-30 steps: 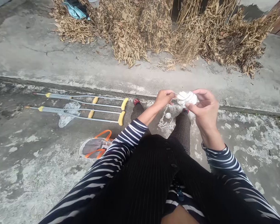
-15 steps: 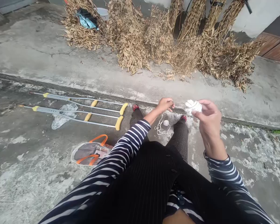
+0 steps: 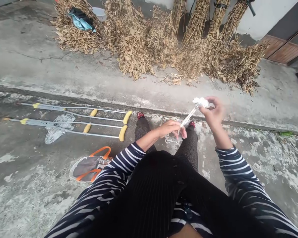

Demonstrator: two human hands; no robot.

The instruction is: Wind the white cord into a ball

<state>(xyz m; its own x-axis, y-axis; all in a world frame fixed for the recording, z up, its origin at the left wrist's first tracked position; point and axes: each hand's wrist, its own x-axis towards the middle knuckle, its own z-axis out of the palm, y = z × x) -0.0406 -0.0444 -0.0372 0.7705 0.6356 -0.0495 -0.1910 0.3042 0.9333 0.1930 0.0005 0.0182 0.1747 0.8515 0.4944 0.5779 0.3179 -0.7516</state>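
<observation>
My right hand [image 3: 215, 112] is closed on a ball of white cord [image 3: 200, 101], held up with thumb and fingers over the concrete ledge. White strands [image 3: 188, 117] run taut from the ball down and left to my left hand [image 3: 172, 128]. The left fingers are closed around the strands, with some fingertips showing below. On the ground between my feet lies a loose length of thin white cord [image 3: 171, 140], partly hidden behind my left hand.
Two crutches [image 3: 101, 123] with yellow pads lie on the ground at the left, over a clear plastic bag [image 3: 56, 134]. Nearer to me sits a bag with orange handles [image 3: 83, 168]. Dried plant bundles [image 3: 134, 46] stand along the wall. A low step edge [image 3: 106, 106] crosses ahead of my feet.
My left hand has moved down and closed on strands now drawn out from the ball. The right hand has shifted slightly up and left. The view has turned a little right.
</observation>
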